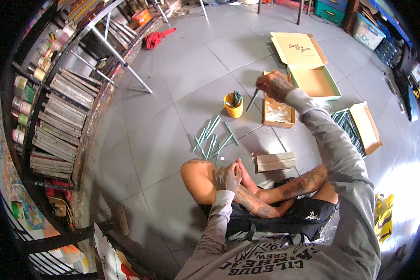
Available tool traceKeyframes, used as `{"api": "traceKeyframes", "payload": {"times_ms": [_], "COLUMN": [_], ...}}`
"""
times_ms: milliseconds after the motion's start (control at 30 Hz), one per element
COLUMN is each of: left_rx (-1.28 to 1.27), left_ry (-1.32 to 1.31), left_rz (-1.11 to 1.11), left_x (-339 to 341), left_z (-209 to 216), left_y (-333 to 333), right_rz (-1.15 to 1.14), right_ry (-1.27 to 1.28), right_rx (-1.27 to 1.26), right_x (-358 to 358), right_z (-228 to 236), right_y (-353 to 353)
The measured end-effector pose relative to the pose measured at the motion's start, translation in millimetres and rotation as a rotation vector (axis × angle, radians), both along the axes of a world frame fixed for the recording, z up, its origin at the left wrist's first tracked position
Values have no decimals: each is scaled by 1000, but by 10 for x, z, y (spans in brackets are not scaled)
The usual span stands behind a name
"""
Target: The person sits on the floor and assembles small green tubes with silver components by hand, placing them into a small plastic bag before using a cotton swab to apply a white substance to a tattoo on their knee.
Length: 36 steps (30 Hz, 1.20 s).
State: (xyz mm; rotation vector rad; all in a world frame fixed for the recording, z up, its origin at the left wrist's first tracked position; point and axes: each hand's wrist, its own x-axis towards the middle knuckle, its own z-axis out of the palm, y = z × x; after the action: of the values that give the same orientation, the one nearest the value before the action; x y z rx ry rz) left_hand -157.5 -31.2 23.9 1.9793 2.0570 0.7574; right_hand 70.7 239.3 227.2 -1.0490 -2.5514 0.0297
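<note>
My right hand (275, 85) is stretched forward and holds a thin green stick (252, 100) above the floor, between a small yellow cup (233, 108) with green sticks in it and a shallow cardboard tray (278, 113) holding clear wrappers. My left hand (227, 177) rests on my crossed legs, fingers curled; whether it holds anything is unclear. Several loose green sticks (214, 137) lie scattered on the grey floor in front of my knee. A flat cardboard piece (275, 162) lies beside my foot.
An open cardboard box with a green rim (312, 81) lies beyond the tray. A box of green sticks (349, 126) sits at the right. A rack of stacked canvases and paint jars (56, 121) lines the left, with metal easel legs (121, 60) and a red cloth (156, 38).
</note>
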Motion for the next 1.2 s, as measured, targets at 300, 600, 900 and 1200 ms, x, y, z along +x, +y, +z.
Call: {"api": "traceKeyframes", "payload": {"times_ms": [300, 600, 900, 1200], "left_rx": [46, 12, 36, -711], "left_ry": [32, 21, -131, -224], "left_rz": [28, 48, -12, -795], "left_x": [86, 68, 90, 599], "left_z": [97, -79, 64, 990], "left_y": [85, 107, 85, -1262], "right_rz": [-126, -176, -319, -622], "right_ry": [-258, -197, 190, 503], "right_rx": [-120, -317, -192, -303], "right_x": [-759, -694, 432, 1504], "right_z": [-470, -977, -1395, -1346], "right_y": [757, 924, -236, -3025]}}
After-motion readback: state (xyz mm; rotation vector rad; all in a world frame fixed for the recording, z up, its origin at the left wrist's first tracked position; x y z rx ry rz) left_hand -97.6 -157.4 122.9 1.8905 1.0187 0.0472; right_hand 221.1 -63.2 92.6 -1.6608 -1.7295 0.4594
